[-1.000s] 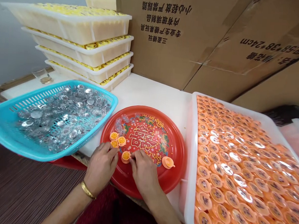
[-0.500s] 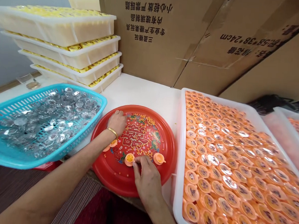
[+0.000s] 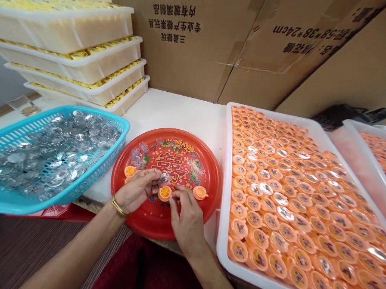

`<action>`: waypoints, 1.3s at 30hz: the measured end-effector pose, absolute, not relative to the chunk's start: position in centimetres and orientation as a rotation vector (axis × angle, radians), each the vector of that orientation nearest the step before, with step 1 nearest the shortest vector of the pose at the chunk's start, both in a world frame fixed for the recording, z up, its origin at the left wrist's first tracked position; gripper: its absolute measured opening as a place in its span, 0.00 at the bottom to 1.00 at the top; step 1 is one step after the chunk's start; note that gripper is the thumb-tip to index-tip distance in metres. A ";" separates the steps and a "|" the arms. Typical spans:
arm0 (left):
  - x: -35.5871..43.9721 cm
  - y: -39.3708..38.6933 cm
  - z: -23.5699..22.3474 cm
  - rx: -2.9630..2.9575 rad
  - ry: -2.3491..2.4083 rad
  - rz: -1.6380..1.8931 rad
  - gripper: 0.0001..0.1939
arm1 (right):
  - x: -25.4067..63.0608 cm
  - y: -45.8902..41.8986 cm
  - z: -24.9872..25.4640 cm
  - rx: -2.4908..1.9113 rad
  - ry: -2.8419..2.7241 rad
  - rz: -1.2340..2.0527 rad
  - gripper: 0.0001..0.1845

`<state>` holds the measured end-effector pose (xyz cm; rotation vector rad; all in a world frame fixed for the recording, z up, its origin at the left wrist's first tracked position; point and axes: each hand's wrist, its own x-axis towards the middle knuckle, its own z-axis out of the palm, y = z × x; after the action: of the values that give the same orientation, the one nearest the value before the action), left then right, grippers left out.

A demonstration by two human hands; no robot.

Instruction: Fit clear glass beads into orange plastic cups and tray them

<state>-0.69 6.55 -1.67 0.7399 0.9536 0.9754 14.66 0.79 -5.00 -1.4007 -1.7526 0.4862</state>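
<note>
Between thumb and fingers, my left hand pinches a clear plastic lid with a small printed picture. Just below it is a small orange cup filled with orange-yellow candy beads, its side gripped by the fingertips of my right hand. Both hands are over a round red tray with a printed pattern. To the right on the tray sits another orange cup. Left of my left hand are a bead-filled cup and a second cup partly hidden by the hand. Several clear lids lie at the tray's left edge.
A blue basket of clear lids stands left. On the right, a white tray holds rows of lidded orange cups; another such tray is beyond. Stacked white trays and cardboard boxes stand behind. Loose beads lie on the red tray.
My left hand has come from the tray's upper left side to the cup, now with a clear lid in its fingers. My right hand still holds the cup. The view has shifted slightly.
</note>
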 end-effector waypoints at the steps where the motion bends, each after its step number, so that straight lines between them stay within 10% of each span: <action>1: -0.6 6.0 -1.8 0.670 0.937 0.993 0.08 | 14.7 0.7 -5.0 -1.393 -1.780 0.476 0.07; 39: -1.3 6.7 -3.5 1.171 1.175 0.789 0.10 | 14.8 0.5 -5.3 -1.224 -2.062 0.427 0.06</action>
<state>-1.35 6.66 -3.53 1.1713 1.1751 0.7895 14.84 0.50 -5.33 -1.2245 -2.0618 0.4271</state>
